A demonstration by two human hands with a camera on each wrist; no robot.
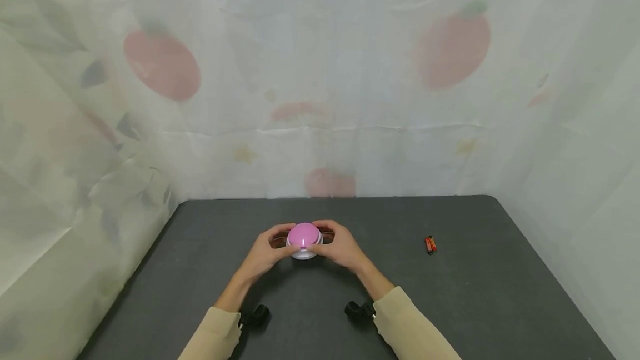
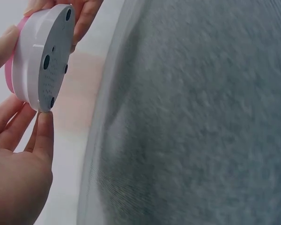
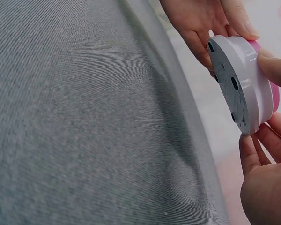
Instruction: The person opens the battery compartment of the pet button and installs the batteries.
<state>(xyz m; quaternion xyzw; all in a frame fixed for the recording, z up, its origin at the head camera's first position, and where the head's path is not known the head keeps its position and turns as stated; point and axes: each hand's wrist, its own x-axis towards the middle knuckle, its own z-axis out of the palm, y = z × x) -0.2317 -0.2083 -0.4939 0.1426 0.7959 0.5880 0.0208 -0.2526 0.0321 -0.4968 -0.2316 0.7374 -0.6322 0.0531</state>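
Note:
A round device with a pink dome [image 1: 304, 235] and a white base is held a little above the dark table [image 1: 450, 304], between both hands. My left hand [image 1: 267, 251] grips its left side and my right hand [image 1: 337, 246] grips its right side, fingers curled round the rim. In the left wrist view the white base [image 2: 44, 56] shows its flat grey underside with small holes, and my left fingers [image 2: 42, 136] touch its rim. In the right wrist view the same base [image 3: 236, 84] is seen edge on, my right fingers [image 3: 250, 154] under its edge.
Two small red batteries [image 1: 430, 244] lie side by side on the table to the right of the hands. A pale curtain [image 1: 320, 71] printed with red fruit closes off the back and both sides. A black wrist camera mount [image 1: 255, 315] sits on each forearm.

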